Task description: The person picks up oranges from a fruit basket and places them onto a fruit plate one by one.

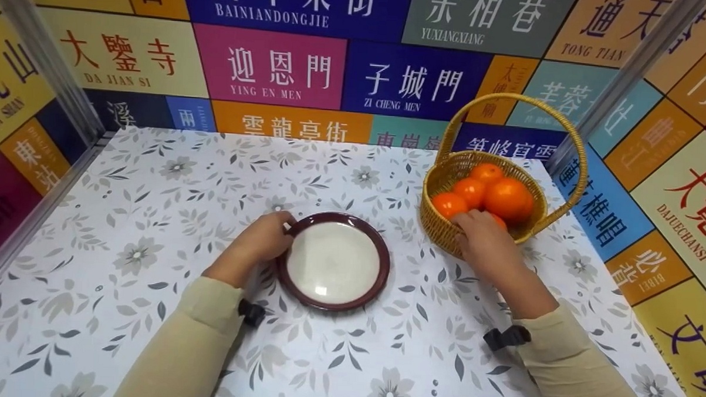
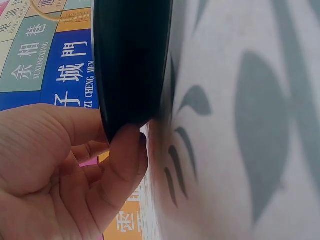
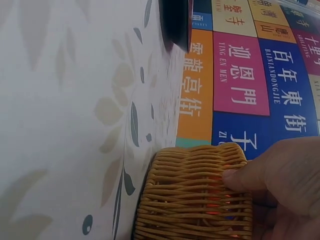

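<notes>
A round plate (image 1: 333,262) with a cream centre and dark maroon rim lies on the patterned tablecloth. My left hand (image 1: 263,237) pinches its left edge; from the left wrist camera, thumb and fingers are on either side of the plate's dark edge (image 2: 132,60). To the right stands a woven basket (image 1: 445,234) with a tall hoop handle, holding several oranges (image 1: 508,198). At its front rim is my right hand (image 1: 492,244). The right wrist view has the thumb against the basket's outer weave (image 3: 195,195), with the other fingers inside, partly hidden near the oranges.
The floral tablecloth (image 1: 139,255) covers the table. Colourful panels with lettering (image 1: 269,66) stand behind and at both sides. Metal posts (image 1: 633,73) rise at the back corners. The basket's handle (image 1: 575,136) arches high and leans right.
</notes>
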`<state>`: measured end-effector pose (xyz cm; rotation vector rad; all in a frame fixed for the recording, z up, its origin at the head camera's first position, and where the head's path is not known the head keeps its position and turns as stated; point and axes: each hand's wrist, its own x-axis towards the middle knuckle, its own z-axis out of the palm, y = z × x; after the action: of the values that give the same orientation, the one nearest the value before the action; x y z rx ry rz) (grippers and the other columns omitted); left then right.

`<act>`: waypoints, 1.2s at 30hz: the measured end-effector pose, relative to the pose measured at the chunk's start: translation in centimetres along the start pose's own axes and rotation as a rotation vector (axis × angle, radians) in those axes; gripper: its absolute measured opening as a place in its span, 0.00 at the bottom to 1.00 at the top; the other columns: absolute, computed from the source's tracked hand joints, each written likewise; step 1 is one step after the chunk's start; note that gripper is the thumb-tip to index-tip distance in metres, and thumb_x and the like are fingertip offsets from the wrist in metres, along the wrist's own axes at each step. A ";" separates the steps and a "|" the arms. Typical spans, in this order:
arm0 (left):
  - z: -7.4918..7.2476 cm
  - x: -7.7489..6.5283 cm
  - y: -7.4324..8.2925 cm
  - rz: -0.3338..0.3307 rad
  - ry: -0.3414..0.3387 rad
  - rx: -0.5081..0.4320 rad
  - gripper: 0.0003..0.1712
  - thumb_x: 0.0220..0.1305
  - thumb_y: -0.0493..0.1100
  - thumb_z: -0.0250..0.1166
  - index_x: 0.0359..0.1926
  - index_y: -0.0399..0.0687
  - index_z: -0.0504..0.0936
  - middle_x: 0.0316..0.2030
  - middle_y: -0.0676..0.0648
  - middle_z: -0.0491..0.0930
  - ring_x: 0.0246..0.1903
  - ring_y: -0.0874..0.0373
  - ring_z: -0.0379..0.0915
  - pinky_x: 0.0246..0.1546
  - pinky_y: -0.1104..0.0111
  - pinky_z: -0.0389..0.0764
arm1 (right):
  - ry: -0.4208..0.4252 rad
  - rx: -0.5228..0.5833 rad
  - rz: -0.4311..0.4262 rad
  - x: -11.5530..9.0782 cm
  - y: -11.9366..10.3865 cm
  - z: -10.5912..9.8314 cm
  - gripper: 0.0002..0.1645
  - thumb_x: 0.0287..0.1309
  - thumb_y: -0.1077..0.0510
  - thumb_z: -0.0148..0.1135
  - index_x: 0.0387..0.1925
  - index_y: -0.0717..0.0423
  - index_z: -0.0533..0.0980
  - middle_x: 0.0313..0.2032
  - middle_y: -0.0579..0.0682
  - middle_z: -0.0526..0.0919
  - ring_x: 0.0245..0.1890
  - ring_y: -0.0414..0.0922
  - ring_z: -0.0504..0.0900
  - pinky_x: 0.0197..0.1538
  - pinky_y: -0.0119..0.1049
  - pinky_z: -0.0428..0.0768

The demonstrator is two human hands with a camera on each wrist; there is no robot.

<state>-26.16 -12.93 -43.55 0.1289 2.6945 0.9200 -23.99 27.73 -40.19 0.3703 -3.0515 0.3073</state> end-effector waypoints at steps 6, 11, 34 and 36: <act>0.0 -0.1 0.1 -0.015 0.003 -0.012 0.20 0.70 0.38 0.59 0.62 0.43 0.79 0.52 0.38 0.84 0.52 0.44 0.81 0.60 0.51 0.79 | 0.025 -0.027 -0.050 -0.5 -0.3 0.1 0.16 0.69 0.62 0.62 0.57 0.53 0.77 0.48 0.57 0.79 0.53 0.58 0.74 0.62 0.56 0.75; 0.1 -0.1 0.1 -0.009 0.007 -0.005 0.21 0.70 0.37 0.58 0.62 0.42 0.78 0.53 0.37 0.84 0.52 0.44 0.81 0.60 0.51 0.79 | 0.050 -0.037 -0.079 -0.9 -0.4 0.2 0.16 0.68 0.63 0.62 0.56 0.53 0.78 0.46 0.56 0.79 0.51 0.58 0.74 0.60 0.55 0.75; 0.1 0.0 0.1 0.002 0.016 0.003 0.21 0.69 0.37 0.59 0.62 0.41 0.79 0.54 0.37 0.84 0.53 0.44 0.81 0.61 0.51 0.79 | 0.018 -0.028 -0.114 -2.3 -1.5 0.2 0.15 0.68 0.62 0.63 0.55 0.51 0.79 0.44 0.53 0.79 0.51 0.55 0.75 0.58 0.53 0.76; 0.1 0.0 0.0 0.009 0.018 0.008 0.22 0.68 0.37 0.58 0.62 0.41 0.79 0.53 0.37 0.84 0.53 0.44 0.81 0.60 0.51 0.79 | 0.013 -0.028 -0.112 -2.4 -1.6 0.2 0.15 0.68 0.62 0.63 0.55 0.51 0.79 0.44 0.53 0.78 0.51 0.55 0.75 0.58 0.53 0.76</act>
<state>-26.13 -12.87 -43.62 0.1350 2.7158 0.9178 -21.28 26.73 -40.25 0.5333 -3.0044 0.2603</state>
